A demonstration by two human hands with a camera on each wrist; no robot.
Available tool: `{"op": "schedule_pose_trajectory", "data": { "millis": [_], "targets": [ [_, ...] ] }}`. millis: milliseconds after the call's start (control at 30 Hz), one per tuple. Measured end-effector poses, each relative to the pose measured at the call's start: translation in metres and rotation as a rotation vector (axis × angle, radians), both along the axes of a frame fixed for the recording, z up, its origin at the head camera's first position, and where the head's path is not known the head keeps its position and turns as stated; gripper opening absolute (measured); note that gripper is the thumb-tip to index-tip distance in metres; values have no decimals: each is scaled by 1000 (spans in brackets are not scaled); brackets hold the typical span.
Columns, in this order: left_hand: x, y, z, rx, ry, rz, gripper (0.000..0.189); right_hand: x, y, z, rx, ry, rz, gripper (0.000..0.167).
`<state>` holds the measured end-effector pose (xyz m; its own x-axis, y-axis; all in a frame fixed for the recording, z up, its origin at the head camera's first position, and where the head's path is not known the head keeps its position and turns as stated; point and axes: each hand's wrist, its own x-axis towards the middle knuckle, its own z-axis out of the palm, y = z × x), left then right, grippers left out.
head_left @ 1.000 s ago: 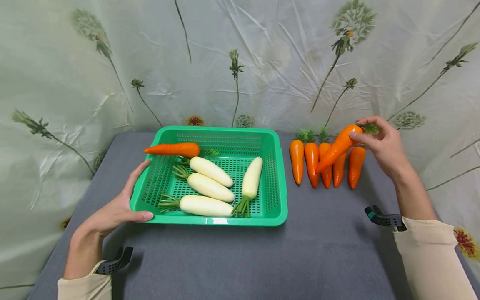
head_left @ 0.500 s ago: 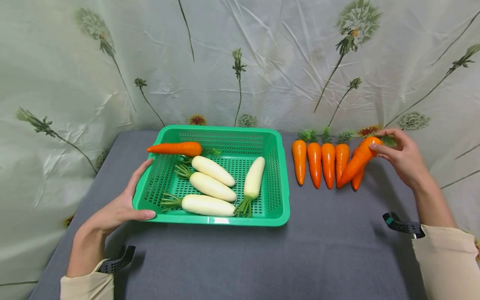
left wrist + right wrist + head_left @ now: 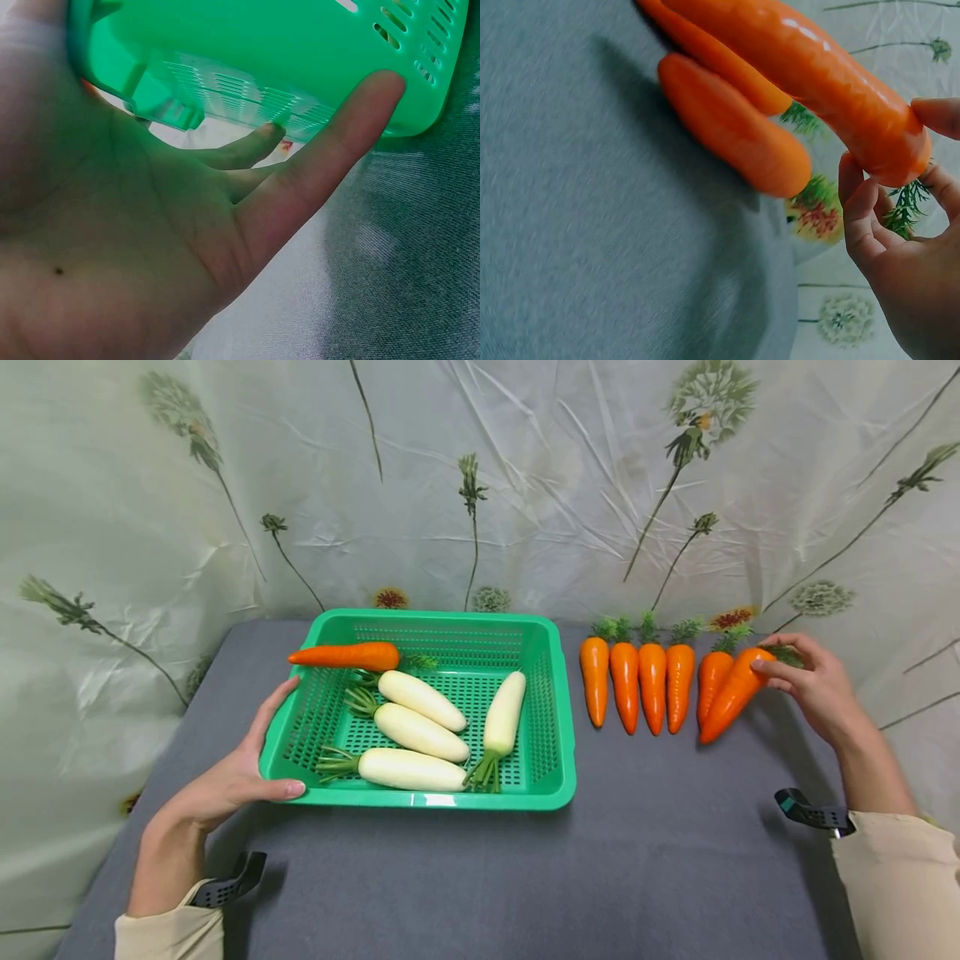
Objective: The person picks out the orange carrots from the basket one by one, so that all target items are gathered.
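My right hand (image 3: 817, 689) pinches an orange carrot (image 3: 735, 695) by its leafy top end; the carrot slants toward the near left. It overlaps the rightmost carrot (image 3: 711, 678) of a row in the head view. In the right wrist view, the held carrot (image 3: 802, 67) passes over two blurred carrots on the cloth, thumb and fingers around its thick end. My left hand (image 3: 236, 772) rests at the left end of a green basket (image 3: 558, 727), thumb on the near rim, fingers extended along its side. In the left wrist view, straight fingers (image 3: 330, 154) touch the basket's outer wall.
Several white radishes (image 3: 422, 737) with green stalks lie in the basket. One carrot (image 3: 348, 656) rests across its far left corner. Right of the basket, several carrots (image 3: 624, 685) lie side by side on the grey cloth (image 3: 480, 877). A dandelion-print curtain (image 3: 420, 485) hangs behind.
My right hand has carried the carrot rightward and lower, from above the middle of the row to its right end. The left hand and basket have stayed in place.
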<state>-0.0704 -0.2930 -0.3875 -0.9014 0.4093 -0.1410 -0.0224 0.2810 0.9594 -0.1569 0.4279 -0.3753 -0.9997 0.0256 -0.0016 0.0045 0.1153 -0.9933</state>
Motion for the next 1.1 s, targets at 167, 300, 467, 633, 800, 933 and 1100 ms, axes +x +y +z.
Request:
{"op": "schedule_pose_trajectory", "data": {
  "millis": [167, 300, 467, 633, 800, 933, 1100],
  "targets": [
    [0, 0, 1, -5, 5, 4, 124, -3, 11, -7, 49, -43, 10, 26],
    [0, 0, 0, -2, -2, -1, 123, -5, 18, -12, 222, -82, 16, 24],
    [-1, 0, 0, -6, -6, 3, 123, -8, 23, -16, 360, -130, 32, 25],
    [0, 0, 0, -1, -5, 4, 122, -12, 22, -19, 398, -144, 46, 26],
    [2, -2, -1, -2, 2, 2, 121, -15, 17, -29, 442, -139, 45, 30],
    [2, -3, -2, -9, 1, 8, 121, -16, 13, -37, 380, -115, 44, 44],
    [0, 0, -2, -10, -6, 15, 121, -14, 12, -41, 361, -98, 38, 48]
  ]
}}
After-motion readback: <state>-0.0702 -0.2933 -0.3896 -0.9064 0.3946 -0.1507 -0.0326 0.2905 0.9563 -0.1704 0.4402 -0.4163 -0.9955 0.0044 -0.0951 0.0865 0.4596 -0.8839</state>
